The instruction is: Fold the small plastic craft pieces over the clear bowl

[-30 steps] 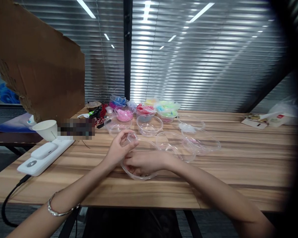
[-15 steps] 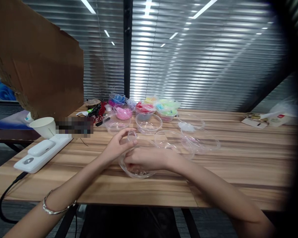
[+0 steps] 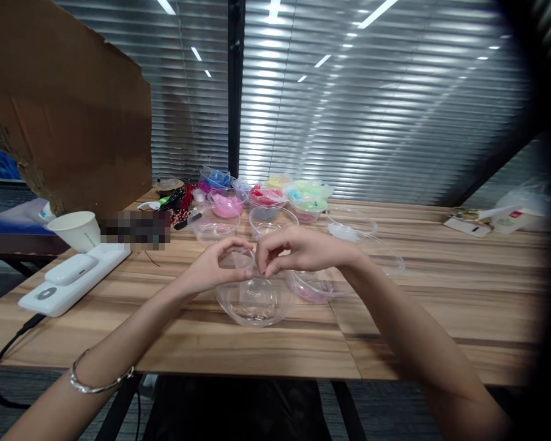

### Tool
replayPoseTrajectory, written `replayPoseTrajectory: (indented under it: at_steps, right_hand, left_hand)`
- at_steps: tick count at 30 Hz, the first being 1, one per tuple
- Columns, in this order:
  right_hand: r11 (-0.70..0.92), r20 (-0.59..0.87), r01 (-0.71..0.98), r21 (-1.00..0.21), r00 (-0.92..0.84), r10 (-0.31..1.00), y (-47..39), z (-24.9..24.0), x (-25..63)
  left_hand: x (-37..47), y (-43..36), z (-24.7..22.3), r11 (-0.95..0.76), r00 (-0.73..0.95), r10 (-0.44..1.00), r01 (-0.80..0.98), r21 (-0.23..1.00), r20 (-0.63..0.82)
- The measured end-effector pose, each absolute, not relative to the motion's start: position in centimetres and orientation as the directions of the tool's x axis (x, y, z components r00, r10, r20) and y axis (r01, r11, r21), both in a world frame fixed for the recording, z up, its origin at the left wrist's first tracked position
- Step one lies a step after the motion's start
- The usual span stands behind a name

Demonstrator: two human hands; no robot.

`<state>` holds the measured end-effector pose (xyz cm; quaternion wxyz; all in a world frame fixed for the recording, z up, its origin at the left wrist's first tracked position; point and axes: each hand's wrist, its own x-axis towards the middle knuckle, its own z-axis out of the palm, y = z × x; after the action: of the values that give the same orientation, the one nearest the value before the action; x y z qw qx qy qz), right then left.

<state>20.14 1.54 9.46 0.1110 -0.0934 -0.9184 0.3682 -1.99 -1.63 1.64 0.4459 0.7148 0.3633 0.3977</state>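
A clear round bowl (image 3: 257, 306) with small dark bits at its bottom stands near the table's front edge. Over its back rim, my left hand (image 3: 220, 266) holds a small clear plastic bag (image 3: 243, 260) between curved fingers and thumb. My right hand (image 3: 287, 250) is beside the bag's opening, thumb and fingertips pinched together; what they hold is too small to name. To the right, a clear container (image 3: 314, 288) with something pink sits partly behind my right wrist.
Clear bowls with pink (image 3: 227, 205), red (image 3: 266, 196) and green (image 3: 310, 196) contents stand at the back. Clear lids (image 3: 376, 251) lie at right. A power strip (image 3: 78, 275), paper cup (image 3: 78, 231) and cardboard sheet (image 3: 87, 122) are at left.
My right hand has come up out of the clear bowl to the small bag's opening, its fingertips pinched. My left hand still holds the bag in about the same place.
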Motion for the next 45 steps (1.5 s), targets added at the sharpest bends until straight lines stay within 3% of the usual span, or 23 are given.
replayPoseTrajectory:
  at_steps: [5,10,17,22,30,36,45]
  right_hand:
    - [0.751,0.372,0.013,-0.66,-0.863,0.341,1.7,8.8,19.7]
    - [0.828,0.509,-0.001,-0.561,-0.789,0.344,1.5,7.9,18.8]
    - [0.838,0.427,0.144,-0.525,-0.808,0.407,1.1,7.2,18.1]
    - [0.843,0.407,0.15,-0.517,-0.823,0.396,0.9,6.9,17.8]
    - [0.905,0.391,0.151,-0.397,-0.864,0.316,0.7,7.5,18.2]
    - [0.913,0.357,0.208,-0.35,-0.872,0.336,0.2,7.9,18.5]
    - [0.906,0.355,0.206,-0.369,-0.87,0.342,-0.2,8.2,18.4]
  left_hand:
    - [-2.0,-1.8,1.7,-0.398,0.45,0.862,0.318,0.86,0.233]
    - [-1.9,-1.9,1.8,-0.419,0.448,0.859,0.341,0.841,0.246]
    - [-2.0,-1.8,1.4,-0.428,0.462,0.852,0.341,0.837,0.247]
    - [-1.9,-1.7,1.3,-0.439,0.463,0.844,0.31,0.843,0.27]
    - [-2.0,-1.5,1.1,-0.452,0.453,0.844,0.311,0.836,0.287]
    - [-2.0,-1.4,1.1,-0.454,0.459,0.841,0.312,0.835,0.286]
    - [-2.0,-1.5,1.2,-0.449,0.459,0.842,0.307,0.839,0.283]
